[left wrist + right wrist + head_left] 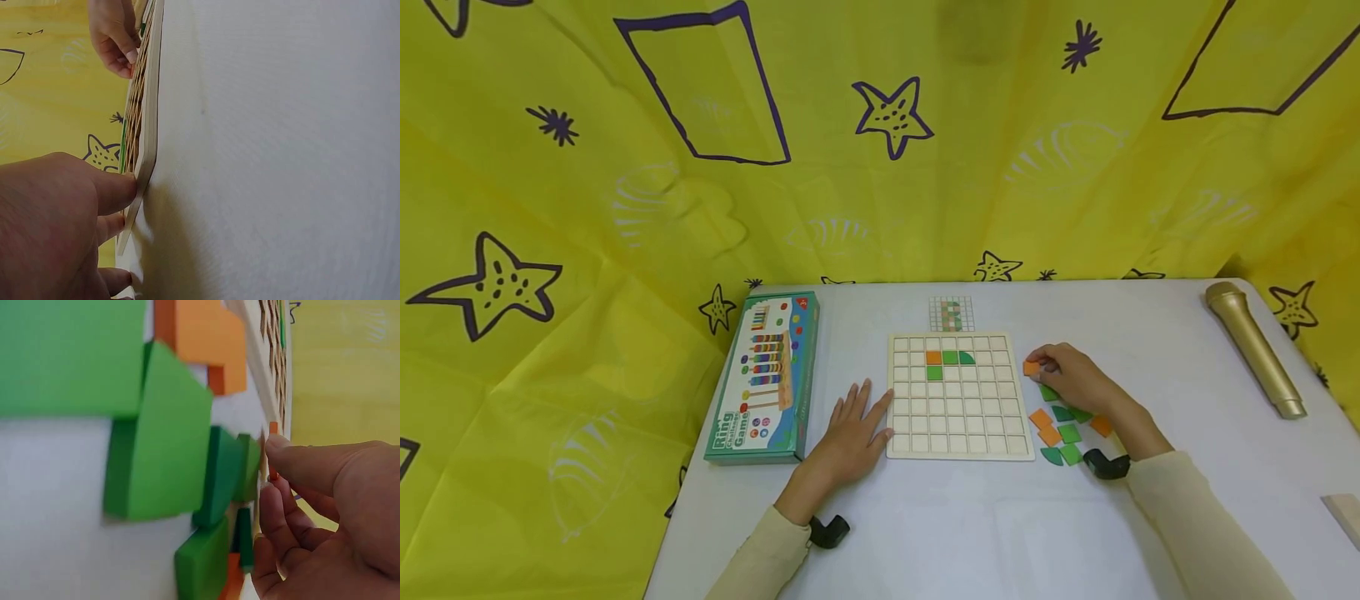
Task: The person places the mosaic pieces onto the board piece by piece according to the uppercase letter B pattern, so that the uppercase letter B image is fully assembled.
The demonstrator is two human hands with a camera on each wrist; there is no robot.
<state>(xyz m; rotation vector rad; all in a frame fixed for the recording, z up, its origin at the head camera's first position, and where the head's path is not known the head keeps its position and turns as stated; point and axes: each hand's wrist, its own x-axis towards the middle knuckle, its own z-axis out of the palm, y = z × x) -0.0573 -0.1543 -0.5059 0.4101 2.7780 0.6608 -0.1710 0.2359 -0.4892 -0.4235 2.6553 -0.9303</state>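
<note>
A wooden grid board (pixel 955 425) lies mid-table. In its upper part sit an orange square tile (pixel 933 357), a green square tile (pixel 950 357), a dark green quarter-circle tile (pixel 967 358) and, one row lower, another green square (pixel 935 373). My left hand (pixel 850 442) has its fingers spread, fingertips touching the board's left edge; the left wrist view has the thumb against the rim. My right hand (pixel 1078 379) pinches an orange tile (pixel 1031 367) between thumb and fingers, just right of the board. In the right wrist view that orange tile (pixel 273 450) appears edge-on.
Loose green and orange tiles (pixel 1070 433) lie right of the board, below my right hand. A small pattern card (pixel 951 314) lies behind the board. A game box (pixel 767 375) stands left, a gold microphone (pixel 1255 350) far right, and a pale block (pixel 1343 517) at the right edge.
</note>
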